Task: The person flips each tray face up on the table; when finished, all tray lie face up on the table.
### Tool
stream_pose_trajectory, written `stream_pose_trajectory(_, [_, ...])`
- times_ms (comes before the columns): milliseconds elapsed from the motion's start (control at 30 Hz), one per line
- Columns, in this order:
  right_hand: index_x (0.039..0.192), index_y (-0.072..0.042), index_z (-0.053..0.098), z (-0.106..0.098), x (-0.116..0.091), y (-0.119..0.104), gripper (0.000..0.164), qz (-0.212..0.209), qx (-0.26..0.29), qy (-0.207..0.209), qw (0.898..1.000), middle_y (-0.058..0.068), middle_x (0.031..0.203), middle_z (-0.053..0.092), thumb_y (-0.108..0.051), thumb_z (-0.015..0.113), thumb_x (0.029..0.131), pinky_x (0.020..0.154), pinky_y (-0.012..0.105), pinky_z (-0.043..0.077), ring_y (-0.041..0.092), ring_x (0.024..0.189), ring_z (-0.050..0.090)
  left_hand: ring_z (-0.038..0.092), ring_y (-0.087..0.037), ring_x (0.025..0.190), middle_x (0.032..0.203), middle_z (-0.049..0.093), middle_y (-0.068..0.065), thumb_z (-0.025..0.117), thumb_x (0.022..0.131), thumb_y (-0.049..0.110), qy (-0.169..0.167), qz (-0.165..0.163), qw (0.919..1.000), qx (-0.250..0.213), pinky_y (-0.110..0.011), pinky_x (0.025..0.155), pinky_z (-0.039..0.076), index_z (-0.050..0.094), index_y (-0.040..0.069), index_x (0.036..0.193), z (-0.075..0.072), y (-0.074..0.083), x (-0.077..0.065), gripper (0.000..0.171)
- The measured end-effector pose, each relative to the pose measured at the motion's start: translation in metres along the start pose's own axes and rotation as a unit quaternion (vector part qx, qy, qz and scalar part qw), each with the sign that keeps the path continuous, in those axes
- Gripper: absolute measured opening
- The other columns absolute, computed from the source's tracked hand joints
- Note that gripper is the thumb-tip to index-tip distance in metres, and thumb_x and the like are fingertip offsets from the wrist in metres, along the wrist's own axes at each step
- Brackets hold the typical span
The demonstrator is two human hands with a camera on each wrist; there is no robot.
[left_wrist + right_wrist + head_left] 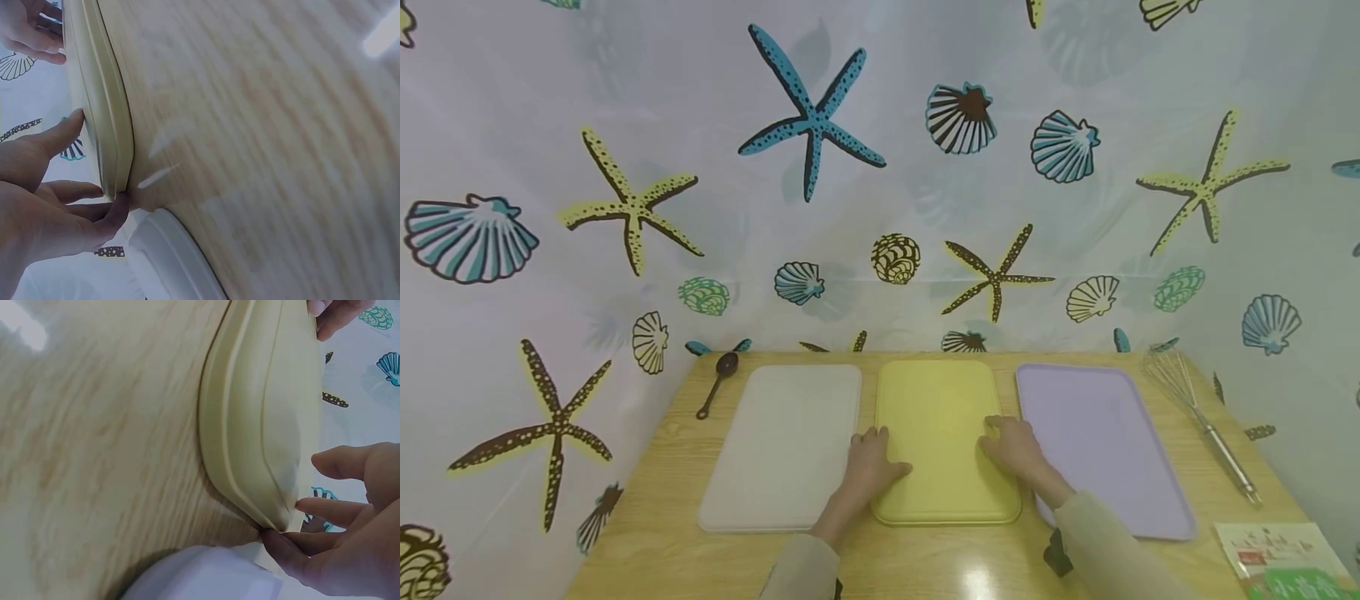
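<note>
A yellow tray point(936, 417) lies flat on the wooden table between a white tray point(786, 442) and a lilac tray point(1101, 442). My left hand point(870, 462) grips its left edge, thumb over the top surface and fingers at the rim. On the opposite side, my right hand point(1017, 448) holds the right edge in much the same way. The left wrist view shows fingertips point(120, 203) against the tray's near corner. Fingertips point(275, 540) of the right hand touch the other corner, low on the side, in the right wrist view.
A dark spoon point(718, 385) lies at the back left of the table point(647, 533). Beyond the lilac tray is a metal whisk point(1206, 429), and a printed packet point(1285, 558) sits at the front right. A curtain point(910, 200) patterned with shells and starfish hangs behind.
</note>
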State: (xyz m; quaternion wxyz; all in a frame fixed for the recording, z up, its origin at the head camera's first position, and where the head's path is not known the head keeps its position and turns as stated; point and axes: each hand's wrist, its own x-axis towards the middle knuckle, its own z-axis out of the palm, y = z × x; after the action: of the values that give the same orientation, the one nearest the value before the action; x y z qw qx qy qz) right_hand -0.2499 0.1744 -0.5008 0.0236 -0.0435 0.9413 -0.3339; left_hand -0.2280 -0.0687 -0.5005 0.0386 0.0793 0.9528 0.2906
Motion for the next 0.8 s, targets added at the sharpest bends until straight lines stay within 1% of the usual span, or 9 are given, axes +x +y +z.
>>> stream_pose_trajectory(67, [0.124,0.01,0.057,-0.001,0.0,0.0,0.042,0.005,0.019,0.006,1.0,0.031,0.127,0.056,-0.008,0.063,0.086,0.083,0.05,0.053,0.035,0.093,0.061,0.04,-0.048,0.122,0.135,0.043,-0.034,0.077,0.081,0.024,0.003,0.0,1.0,-0.002,-0.055,0.104,0.039,0.043,-0.015,0.134,0.001,0.0,0.0,0.074])
stream_pose_trajectory(200, [0.124,0.009,0.058,-0.004,-0.001,0.002,0.04,0.02,0.06,0.015,0.998,0.032,0.126,0.056,-0.004,0.062,0.085,0.066,0.042,0.055,0.027,0.074,0.06,0.038,-0.048,0.123,0.137,0.041,-0.034,0.077,0.081,0.023,0.003,-0.001,1.0,-0.009,-0.056,0.104,0.038,0.042,-0.016,0.134,0.002,-0.001,0.0,0.074])
stream_pose_trajectory(267, [0.123,0.007,0.059,-0.005,-0.001,0.004,0.04,0.027,0.084,0.018,0.996,0.033,0.124,0.056,-0.001,0.06,0.084,0.052,0.03,0.051,0.016,0.055,0.049,0.038,-0.048,0.124,0.138,0.04,-0.035,0.077,0.081,0.023,0.001,-0.002,0.9999,-0.011,-0.056,0.105,0.037,0.042,-0.015,0.134,0.003,-0.002,0.001,0.074])
stream_pose_trajectory(400, [0.125,0.007,0.059,-0.006,0.0,0.01,0.044,0.036,0.138,0.021,0.99,0.036,0.125,0.054,0.005,0.056,0.08,0.037,0.015,0.03,0.005,0.043,0.032,0.037,-0.048,0.125,0.139,0.04,-0.034,0.076,0.082,0.024,-0.001,-0.002,0.9999,-0.01,-0.055,0.106,0.037,0.041,-0.015,0.135,0.004,-0.003,0.003,0.074])
stream_pose_trajectory(500, [0.124,0.007,0.059,-0.006,0.001,0.013,0.047,0.036,0.155,0.029,0.987,0.037,0.124,0.054,0.009,0.054,0.077,0.038,0.014,0.029,0.009,0.048,0.039,0.037,-0.047,0.125,0.139,0.04,-0.034,0.076,0.082,0.024,-0.002,-0.003,1.0,-0.009,-0.055,0.106,0.036,0.041,-0.015,0.135,0.004,-0.004,0.003,0.074])
stream_pose_trajectory(600, [0.122,0.006,0.061,-0.008,0.003,0.014,0.048,0.046,0.159,0.041,0.985,0.034,0.123,0.056,0.01,0.054,0.075,0.05,0.019,0.047,0.025,0.074,0.062,0.038,-0.047,0.124,0.138,0.041,-0.033,0.076,0.082,0.023,-0.006,-0.007,0.9999,-0.012,-0.055,0.105,0.037,0.041,-0.015,0.135,0.003,-0.004,0.002,0.074])
stream_pose_trajectory(667, [0.122,0.007,0.061,-0.01,0.003,0.016,0.045,0.051,0.164,0.047,0.984,0.033,0.123,0.057,0.01,0.057,0.077,0.07,0.03,0.057,0.038,0.098,0.063,0.039,-0.046,0.122,0.137,0.042,-0.034,0.077,0.081,0.022,-0.007,-0.005,0.9998,-0.017,-0.055,0.104,0.038,0.041,-0.016,0.134,0.001,-0.003,0.001,0.074])
stream_pose_trajectory(733, [0.123,0.007,0.06,-0.012,0.004,0.017,0.044,0.061,0.179,0.047,0.981,0.03,0.123,0.058,0.009,0.059,0.079,0.089,0.04,0.054,0.043,0.114,0.056,0.04,-0.046,0.121,0.136,0.042,-0.034,0.077,0.081,0.021,-0.01,-0.005,0.9997,-0.021,-0.055,0.103,0.039,0.041,-0.017,0.134,-0.001,-0.001,0.0,0.074])
stream_pose_trajectory(800, [0.126,0.007,0.058,-0.013,0.006,0.02,0.045,0.07,0.194,0.042,0.978,0.03,0.123,0.059,0.007,0.062,0.081,0.095,0.046,0.049,0.044,0.116,0.055,0.039,-0.046,0.122,0.137,0.041,-0.034,0.076,0.082,0.021,-0.014,-0.006,0.9996,-0.025,-0.055,0.104,0.038,0.04,-0.017,0.135,-0.003,-0.001,0.0,0.074])
